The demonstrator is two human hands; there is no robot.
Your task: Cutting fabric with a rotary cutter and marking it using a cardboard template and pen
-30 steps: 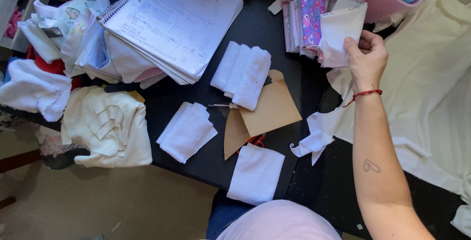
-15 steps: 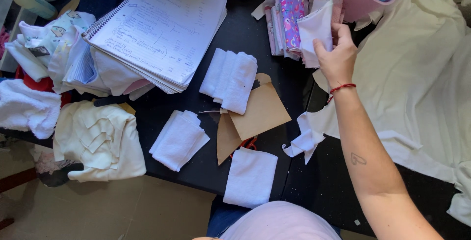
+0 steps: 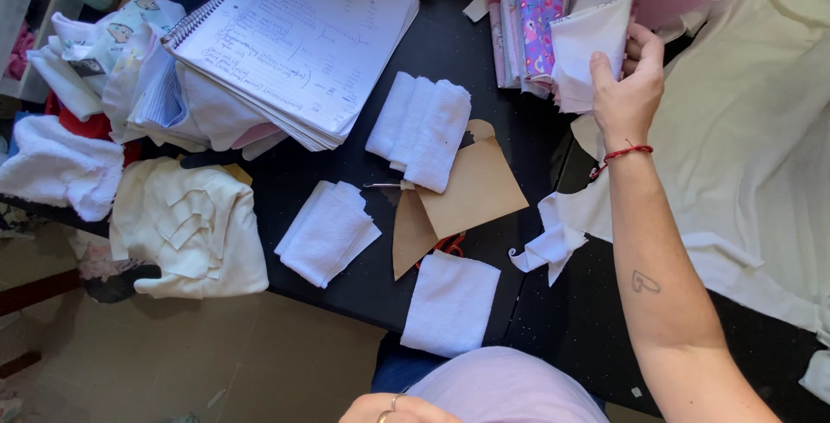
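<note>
My right hand [image 3: 628,86] reaches to the far side of the black table [image 3: 328,168] and grips a white piece of fabric [image 3: 588,47] standing among a row of upright fabric pieces, one purple and patterned [image 3: 541,8]. A red string bracelet sits on that wrist. My left hand [image 3: 393,407] shows only at the bottom edge, close to my body, with a ring on one finger; whether it holds anything is hidden. White terry cloth pieces lie on the table: a folded stack [image 3: 424,129], a second pile [image 3: 328,231] and a flat rectangle [image 3: 450,302].
An open spiral notebook [image 3: 303,34] lies on fabric piles at the back left. Brown paper templates [image 3: 462,194] lie mid-table. Cream fabric [image 3: 743,146] spreads at the right, with a white scrap [image 3: 553,241] beside it. A cream cut stack [image 3: 190,228] and white towelling [image 3: 56,168] sit at the left.
My right hand has stayed on the white fabric piece at the back row and shifted slightly with it. The view has drifted, and my left hand has come into view at the bottom.
</note>
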